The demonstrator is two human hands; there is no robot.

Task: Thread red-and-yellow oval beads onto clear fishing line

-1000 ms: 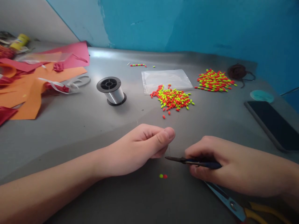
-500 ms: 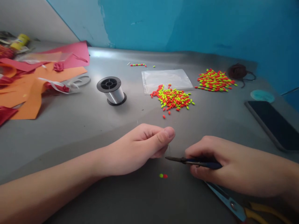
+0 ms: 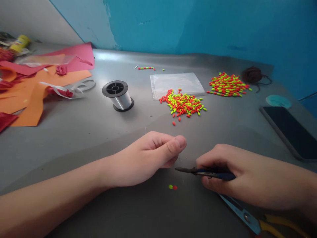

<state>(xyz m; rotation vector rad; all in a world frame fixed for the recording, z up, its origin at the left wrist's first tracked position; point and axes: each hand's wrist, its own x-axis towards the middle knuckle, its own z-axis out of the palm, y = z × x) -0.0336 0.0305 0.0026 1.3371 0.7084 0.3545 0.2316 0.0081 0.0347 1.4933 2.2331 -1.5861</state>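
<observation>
Left hand (image 3: 147, 158), lower centre: pinched a fine line (image 3: 179, 158). Right hand (image 3: 244, 183), lower right: gripped dark pliers (image 3: 204, 173) near it. Both had scarcely shifted within the second; the work seemingly held steady.

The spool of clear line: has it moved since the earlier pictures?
No: the spool stands in the same place, left of the clear plastic bag.

We now hold the pliers (image 3: 202, 172) slightly lower, closer to the bead pair (image 3: 174, 187); the fine line (image 3: 179, 157) above them shows more faintly.
</observation>
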